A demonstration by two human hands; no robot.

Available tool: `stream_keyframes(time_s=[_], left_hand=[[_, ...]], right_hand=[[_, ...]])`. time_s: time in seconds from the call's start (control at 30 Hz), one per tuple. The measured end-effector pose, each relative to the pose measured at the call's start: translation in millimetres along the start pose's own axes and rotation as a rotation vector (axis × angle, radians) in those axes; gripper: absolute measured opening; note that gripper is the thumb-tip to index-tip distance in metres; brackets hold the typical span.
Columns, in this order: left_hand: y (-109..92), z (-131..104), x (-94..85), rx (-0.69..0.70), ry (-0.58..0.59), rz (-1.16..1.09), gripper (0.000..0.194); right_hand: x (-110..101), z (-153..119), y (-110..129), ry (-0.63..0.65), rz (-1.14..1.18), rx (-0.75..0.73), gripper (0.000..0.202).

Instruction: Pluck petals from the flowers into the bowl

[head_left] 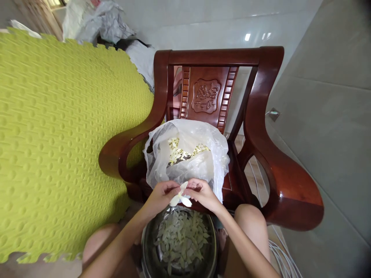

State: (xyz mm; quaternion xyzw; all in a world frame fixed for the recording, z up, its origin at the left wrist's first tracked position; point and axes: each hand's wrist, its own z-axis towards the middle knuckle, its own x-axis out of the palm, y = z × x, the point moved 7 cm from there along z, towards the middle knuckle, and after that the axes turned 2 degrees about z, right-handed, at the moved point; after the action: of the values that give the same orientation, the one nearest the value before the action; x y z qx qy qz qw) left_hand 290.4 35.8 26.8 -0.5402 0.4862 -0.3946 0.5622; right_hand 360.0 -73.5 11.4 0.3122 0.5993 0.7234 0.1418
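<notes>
A white flower with long petals is held between my two hands, above the near edge of the chair seat. My left hand pinches it from the left, my right hand from the right, fingers closed on it. Just below them, a round metal basin stands between my knees and contains many pale petals. Behind my hands, an open white plastic bag rests on the chair seat, with pale yellow-white blossoms inside.
A dark red wooden armchair with a carved back surrounds the bag. On the left stands a large yellow-green foam mat. White cables lie on the floor at the lower right. Crumpled plastic bags are at the upper left.
</notes>
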Motion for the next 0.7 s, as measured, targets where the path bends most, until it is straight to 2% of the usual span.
stream_keyframes(time_s=[0.1, 0.23, 0.4, 0.57, 0.7], left_hand=[[1, -4, 8.9, -0.043, 0.075, -0.087, 0.035], [4, -8, 19.9, -0.090, 0.143, -0.208, 0.043], [6, -5, 18.4, -0.096, 0.143, -0.272, 0.042], [2, -6, 11.0, -0.097, 0.140, -0.228, 0.038], [-12, -9, 7.7, -0.006, 0.184, -0.023, 0.036]], right_hand=[[0, 1, -4, 0.005, 0.022, -0.004, 0.024], [2, 2, -15, -0.066, 0.080, -0.021, 0.029], [4, 1, -16, -0.110, 0.093, -0.052, 0.026], [4, 0, -10, -0.121, 0.082, -0.098, 0.020], [4, 0, -3, -0.104, 0.065, -0.118, 0.020]])
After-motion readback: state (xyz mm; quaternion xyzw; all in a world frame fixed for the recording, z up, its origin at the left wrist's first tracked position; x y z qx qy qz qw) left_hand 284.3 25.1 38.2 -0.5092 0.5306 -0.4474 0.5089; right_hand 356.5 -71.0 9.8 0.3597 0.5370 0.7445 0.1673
